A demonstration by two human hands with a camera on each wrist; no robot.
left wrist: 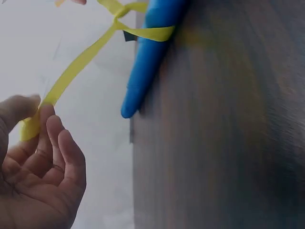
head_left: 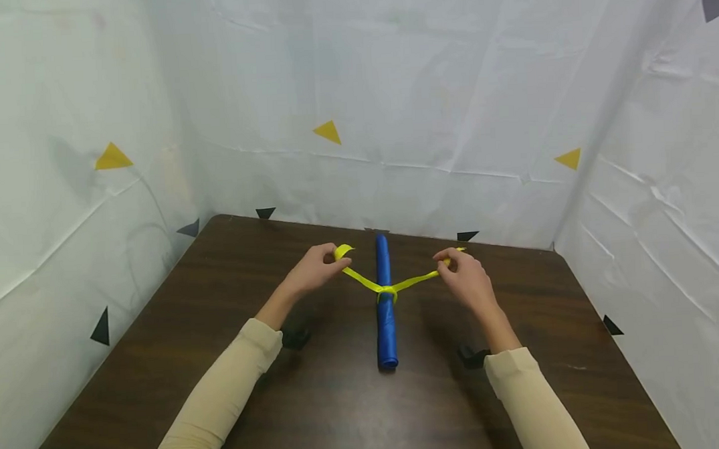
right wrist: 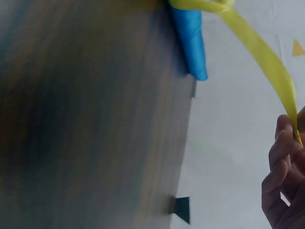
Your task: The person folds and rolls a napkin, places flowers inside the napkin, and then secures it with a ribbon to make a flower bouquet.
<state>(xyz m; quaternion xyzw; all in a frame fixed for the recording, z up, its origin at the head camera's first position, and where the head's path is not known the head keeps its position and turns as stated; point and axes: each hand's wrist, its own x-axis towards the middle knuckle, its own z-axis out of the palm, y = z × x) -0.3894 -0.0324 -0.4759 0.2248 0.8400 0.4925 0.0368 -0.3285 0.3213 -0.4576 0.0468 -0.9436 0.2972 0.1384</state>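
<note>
A rolled blue cloth (head_left: 387,330) with a shiny surface lies lengthwise on the table, pointing away from me. Around its middle loops a yellow ribbon (head_left: 363,278), its two ends crossed over the top of the roll. My left hand (head_left: 313,270) pinches one end between thumb and fingers, left of the roll. To the right, my right hand (head_left: 467,280) pinches the other end. Both ribbon lengths slope up from the crossing to the hands. In the left wrist view the crossing (left wrist: 120,12) sits a little above the blue roll (left wrist: 147,57).
The dark brown wooden table (head_left: 319,400) has rounded corners. White sheeting (head_left: 389,69) hangs behind it and on both sides, with yellow triangles (head_left: 329,132) and black triangles (head_left: 101,327) stuck on it. Dark wrist devices (head_left: 296,338) sit under both forearms.
</note>
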